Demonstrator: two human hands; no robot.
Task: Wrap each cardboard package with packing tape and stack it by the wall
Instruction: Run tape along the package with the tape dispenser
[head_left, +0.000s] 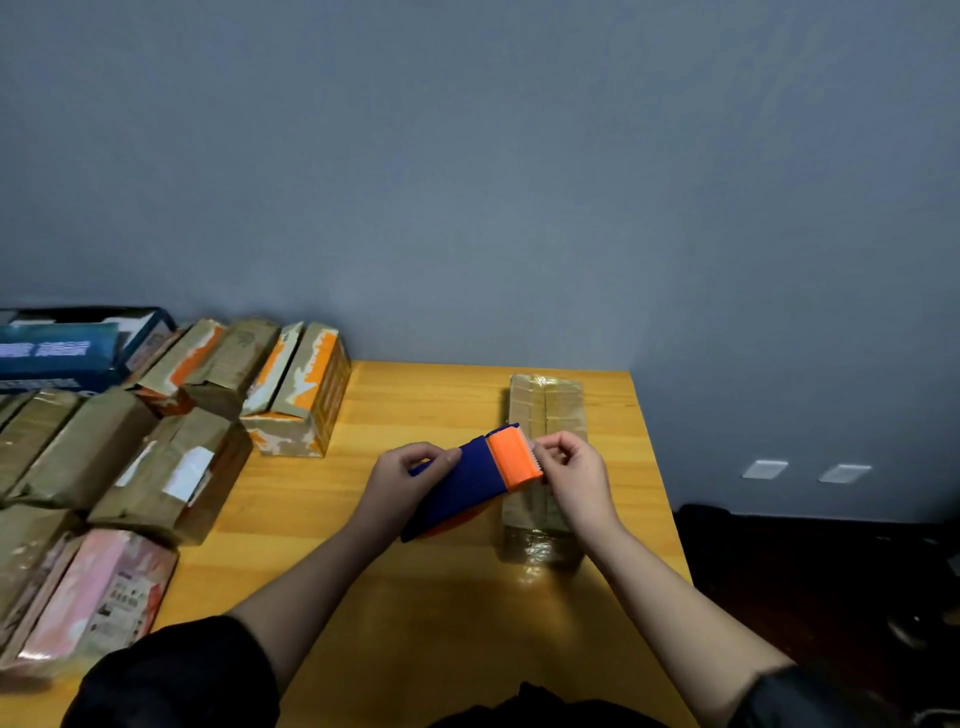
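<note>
The wooden counter (447, 400) is honey-coloured, with visible grain and a soft sheen on its near part. Behind it and to its right rises a plain blue-grey wall (467, 171). At the counter's far left end sits a dark blue printed box (57, 358) with pale lettering too blurred to read. Low on the wall, right of the counter, are two pale wall plates (805, 471) side by side. Below them, the dark floor (810, 577) runs along the counter's right edge.

We see a wooden table (415, 519): taped cardboard packages (171, 467) crowd its left side, one taped package (545, 410) lies far right.
</note>
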